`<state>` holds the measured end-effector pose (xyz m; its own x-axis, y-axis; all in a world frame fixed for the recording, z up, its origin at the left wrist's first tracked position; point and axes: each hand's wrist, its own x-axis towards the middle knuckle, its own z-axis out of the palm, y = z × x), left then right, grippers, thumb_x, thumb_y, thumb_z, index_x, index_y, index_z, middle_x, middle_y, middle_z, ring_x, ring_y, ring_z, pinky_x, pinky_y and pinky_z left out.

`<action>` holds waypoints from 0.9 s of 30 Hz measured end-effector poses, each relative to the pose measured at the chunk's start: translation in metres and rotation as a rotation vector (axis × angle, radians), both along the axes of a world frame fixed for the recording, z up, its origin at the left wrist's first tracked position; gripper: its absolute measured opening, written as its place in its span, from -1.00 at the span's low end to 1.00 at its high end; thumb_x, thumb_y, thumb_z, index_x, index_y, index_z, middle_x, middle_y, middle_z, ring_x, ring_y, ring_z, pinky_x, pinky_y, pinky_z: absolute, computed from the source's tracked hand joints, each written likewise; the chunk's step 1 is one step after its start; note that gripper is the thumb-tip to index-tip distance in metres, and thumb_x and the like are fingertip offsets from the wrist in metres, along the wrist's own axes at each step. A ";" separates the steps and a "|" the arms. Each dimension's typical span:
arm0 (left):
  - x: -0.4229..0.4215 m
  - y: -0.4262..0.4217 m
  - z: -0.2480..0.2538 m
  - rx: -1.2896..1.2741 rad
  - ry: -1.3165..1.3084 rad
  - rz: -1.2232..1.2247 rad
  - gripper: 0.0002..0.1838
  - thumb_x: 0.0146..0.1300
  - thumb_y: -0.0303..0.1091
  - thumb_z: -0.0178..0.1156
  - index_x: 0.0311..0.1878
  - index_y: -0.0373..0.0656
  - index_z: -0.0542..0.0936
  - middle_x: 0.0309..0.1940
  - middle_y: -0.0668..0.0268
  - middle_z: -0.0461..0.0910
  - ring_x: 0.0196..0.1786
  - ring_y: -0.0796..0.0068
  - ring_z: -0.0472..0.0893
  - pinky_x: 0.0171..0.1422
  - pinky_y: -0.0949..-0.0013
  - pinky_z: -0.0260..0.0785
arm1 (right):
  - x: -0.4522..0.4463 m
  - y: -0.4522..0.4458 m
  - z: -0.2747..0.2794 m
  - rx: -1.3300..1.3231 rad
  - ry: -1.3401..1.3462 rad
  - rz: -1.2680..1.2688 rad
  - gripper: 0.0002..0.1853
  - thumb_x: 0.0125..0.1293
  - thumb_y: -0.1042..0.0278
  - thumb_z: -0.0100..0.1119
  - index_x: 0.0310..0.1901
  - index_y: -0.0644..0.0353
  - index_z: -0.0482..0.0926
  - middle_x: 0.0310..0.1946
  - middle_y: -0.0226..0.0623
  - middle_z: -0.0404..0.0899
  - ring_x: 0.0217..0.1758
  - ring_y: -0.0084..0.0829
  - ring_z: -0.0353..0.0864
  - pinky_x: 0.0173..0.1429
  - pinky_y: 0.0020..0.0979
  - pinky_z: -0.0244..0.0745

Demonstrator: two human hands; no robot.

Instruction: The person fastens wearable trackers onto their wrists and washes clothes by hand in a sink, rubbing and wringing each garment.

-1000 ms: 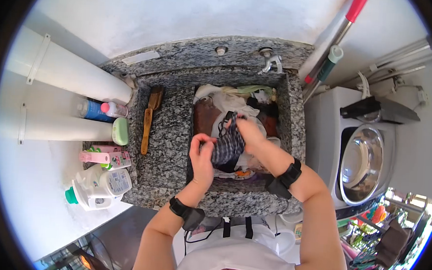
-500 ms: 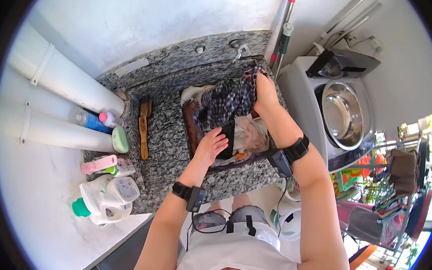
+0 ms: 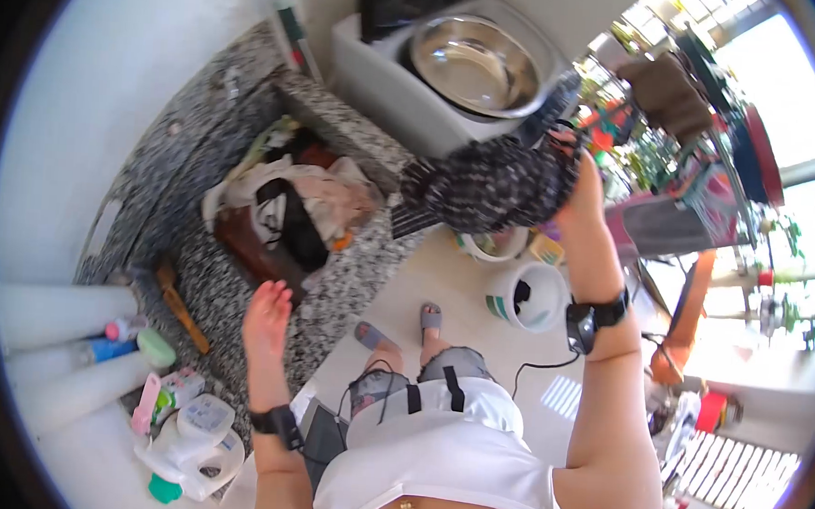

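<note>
A dark checked cloth [image 3: 485,185] hangs blurred from my right hand [image 3: 582,185], whose fingers are closed round its upper right end. The cloth is out to the right of the stone sink, in front of the washing machine. My left hand [image 3: 267,321] is over the sink's near edge, fingers loosely spread, holding nothing. Beyond it, a heap of wet clothes [image 3: 323,195], pale, pink and black, lies in the brownish water of the sink basin [image 3: 341,113].
The washing machine [image 3: 366,77] carries a steel bowl [image 3: 477,65]. White buckets [image 3: 527,296] stand on the floor. At the left are a wooden brush [image 3: 183,312], white detergent bottles [image 3: 204,451] and a green soap [image 3: 156,347]. Racks and plants fill the right side.
The view has turned to the right. My right hand has lifted the checked cloth out of the sink and carried it right. My left hand has come away from the cloth.
</note>
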<state>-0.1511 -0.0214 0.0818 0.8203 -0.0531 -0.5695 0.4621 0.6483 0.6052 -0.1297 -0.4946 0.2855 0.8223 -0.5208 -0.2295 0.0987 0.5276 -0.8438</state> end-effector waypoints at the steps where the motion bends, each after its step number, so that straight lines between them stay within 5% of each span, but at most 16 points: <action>1: -0.006 0.007 0.000 0.021 0.010 -0.008 -0.62 0.34 -0.32 0.17 0.17 -0.25 0.47 0.07 0.12 0.57 0.05 0.25 0.60 0.10 0.32 0.48 | -0.037 -0.038 -0.006 0.051 -0.013 0.000 -0.74 0.31 0.24 0.07 -0.13 0.22 0.59 -0.32 -0.23 0.60 -0.24 -0.31 0.65 -0.09 -0.24 0.62; 6: -0.032 -0.001 0.008 0.114 0.031 -0.022 -0.63 0.38 -0.27 0.13 0.18 -0.21 0.47 0.11 0.19 0.55 0.08 0.32 0.56 0.11 0.36 0.45 | -0.166 -0.131 -0.006 -0.241 0.213 -0.303 -0.82 0.18 0.54 0.19 -0.16 0.22 0.53 -0.32 -0.33 0.59 -0.26 -0.44 0.63 -0.15 -0.38 0.57; 14: -0.087 -0.096 0.026 0.187 0.014 -0.001 -0.62 0.31 -0.33 0.20 0.17 -0.16 0.48 0.10 0.23 0.55 0.07 0.38 0.55 0.11 0.38 0.40 | -0.299 -0.305 -0.250 -0.211 0.248 -0.609 -0.82 0.24 0.52 0.13 -0.11 0.22 0.50 -0.28 -0.30 0.56 -0.24 -0.42 0.59 -0.13 -0.39 0.51; 18: -0.114 -0.128 0.040 0.221 0.048 -0.071 -0.69 0.32 -0.34 0.20 0.11 -0.14 0.52 0.01 0.26 0.59 0.03 0.40 0.57 0.08 0.39 0.42 | -0.321 -0.326 -0.316 -0.152 0.461 -0.815 -0.80 0.24 0.50 0.14 -0.10 0.24 0.47 -0.23 -0.28 0.53 -0.22 -0.44 0.53 -0.17 -0.40 0.48; 20: -0.128 -0.128 0.045 0.300 0.042 -0.057 -0.68 0.32 -0.32 0.21 0.11 -0.14 0.52 0.00 0.26 0.58 0.01 0.41 0.56 0.06 0.40 0.41 | -0.339 -0.333 -0.337 -0.039 0.389 -0.749 -0.71 0.20 0.43 0.20 -0.04 0.17 0.46 -0.20 -0.33 0.53 -0.20 -0.44 0.52 -0.14 -0.27 0.47; 23: -0.146 -0.114 0.047 0.321 0.047 0.004 -0.66 0.31 -0.30 0.22 0.13 -0.13 0.51 0.00 0.27 0.58 0.01 0.41 0.56 0.04 0.42 0.40 | -0.350 -0.340 -0.334 0.013 0.857 -0.587 -0.56 0.13 0.30 0.26 0.09 -0.04 0.47 -0.04 -0.41 0.51 0.06 -0.27 0.48 -0.09 0.06 0.41; 27: -0.170 -0.090 0.048 0.309 0.057 0.090 -0.65 0.30 -0.30 0.23 0.13 -0.13 0.50 0.00 0.26 0.58 0.02 0.40 0.55 0.04 0.42 0.40 | -0.345 -0.342 -0.343 -0.070 0.895 -0.481 -0.59 0.16 0.38 0.22 0.09 -0.02 0.50 -0.02 -0.36 0.53 0.03 -0.30 0.49 -0.05 -0.04 0.49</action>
<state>-0.3208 -0.1114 0.1296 0.7800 0.2008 -0.5927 0.4505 0.4773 0.7545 -0.4743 -0.8361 -0.0573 0.0640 -0.7867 -0.6140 -0.3956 0.5448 -0.7394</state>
